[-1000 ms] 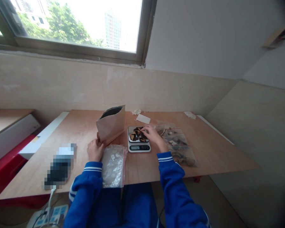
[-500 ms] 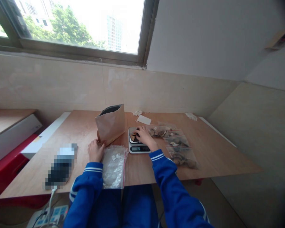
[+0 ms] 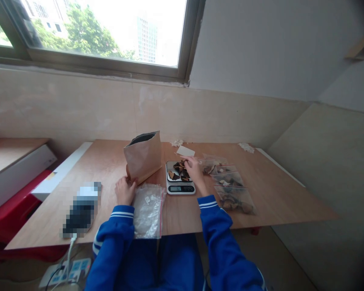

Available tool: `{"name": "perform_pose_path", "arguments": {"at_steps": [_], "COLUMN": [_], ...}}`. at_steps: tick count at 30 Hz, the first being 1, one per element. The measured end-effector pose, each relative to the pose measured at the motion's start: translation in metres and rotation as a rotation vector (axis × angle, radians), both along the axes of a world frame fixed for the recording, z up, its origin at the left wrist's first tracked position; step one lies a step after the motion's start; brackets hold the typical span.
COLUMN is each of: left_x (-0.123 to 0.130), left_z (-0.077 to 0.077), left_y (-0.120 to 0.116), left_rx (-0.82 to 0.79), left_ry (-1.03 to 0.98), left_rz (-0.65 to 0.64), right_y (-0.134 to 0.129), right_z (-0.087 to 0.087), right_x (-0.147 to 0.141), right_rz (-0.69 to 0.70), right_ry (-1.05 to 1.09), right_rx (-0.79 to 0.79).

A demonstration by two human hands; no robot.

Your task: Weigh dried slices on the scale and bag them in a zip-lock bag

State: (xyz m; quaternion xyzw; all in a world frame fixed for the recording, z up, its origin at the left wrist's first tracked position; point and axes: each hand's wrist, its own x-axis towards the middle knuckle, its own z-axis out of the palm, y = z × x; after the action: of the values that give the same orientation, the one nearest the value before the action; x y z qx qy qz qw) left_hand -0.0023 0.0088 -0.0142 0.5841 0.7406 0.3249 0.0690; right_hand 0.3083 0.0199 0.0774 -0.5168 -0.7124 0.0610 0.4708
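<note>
Scale point(image 3: 182, 192): mid-table point(image 3: 267, 194), between front and back edges, dried pieces point(image 3: 174, 176) on its plate.
Right hand point(image 3: 194, 169): fingertips at the pieces; cannot tell whether one is pinched.
Left hand point(image 3: 125, 191): fingers curled at the upright paper bag point(image 3: 144, 157)'s lower corner; grip unclear.
Handling: pieces look brittle; pinch lightly, lift fingers clear before reading the display point(image 3: 176, 188).
</note>
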Motion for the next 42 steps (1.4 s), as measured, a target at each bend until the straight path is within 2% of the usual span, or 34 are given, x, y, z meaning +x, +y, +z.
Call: {"name": "perform_pose_path", "arguments": {"at_steps": [2,4,9,12,21,27,30,32,34,37,40,42], "left_x": [0.000,0.000,-0.001,-0.003,-0.001,0.001,0.001,0.001,0.002,0.009,0.024,0.038], "left_z": [0.000,0.000,-0.002,-0.004,-0.003,0.001,0.011,0.027,0.047,0.071,0.072,0.061], "left_y": [0.000,0.000,0.001,0.001,-0.001,-0.024,-0.044,-0.056,-0.065,-0.072,-0.076,-0.079], "left_rx": [0.019,0.039,0.080,0.103,0.189,0.265,0.269,0.244,0.172,-0.016,-0.255,-0.372], "left_ry": [-0.036,-0.071,-0.111,-0.139,-0.278,-0.469,-0.513,-0.473,-0.477,-0.493,-0.426,-0.334], "left_rz": [-0.005,-0.011,-0.010,-0.014,0.008,0.062,0.083,0.065,-0.051,-0.384,-0.631,-0.680], "right_y": [-0.014,-0.030,-0.063,-0.069,-0.066,-0.067,-0.067,-0.066,-0.066,-0.065,-0.066,-0.066], "right_z": [-0.011,-0.030,-0.083,-0.100,-0.107,-0.105,-0.104,-0.104,-0.105,-0.107,-0.108,-0.109], "right_x": [0.015,0.031,0.056,0.060,0.061,0.062,0.062,0.062,0.063,0.064,0.064,0.065], "right_rz": [-0.039,-0.099,-0.219,-0.260,-0.231,-0.231,-0.272,-0.289,-0.297,-0.303,-0.298,-0.298], "right_ry": [0.105,0.124,0.036,-0.006,-0.046,-0.017,-0.013,-0.018,-0.030,-0.036,-0.022,-0.015], "right_rx": [0.027,0.013,-0.077,-0.104,-0.102,-0.097,-0.098,-0.098,-0.099,-0.102,-0.111,-0.118]}}
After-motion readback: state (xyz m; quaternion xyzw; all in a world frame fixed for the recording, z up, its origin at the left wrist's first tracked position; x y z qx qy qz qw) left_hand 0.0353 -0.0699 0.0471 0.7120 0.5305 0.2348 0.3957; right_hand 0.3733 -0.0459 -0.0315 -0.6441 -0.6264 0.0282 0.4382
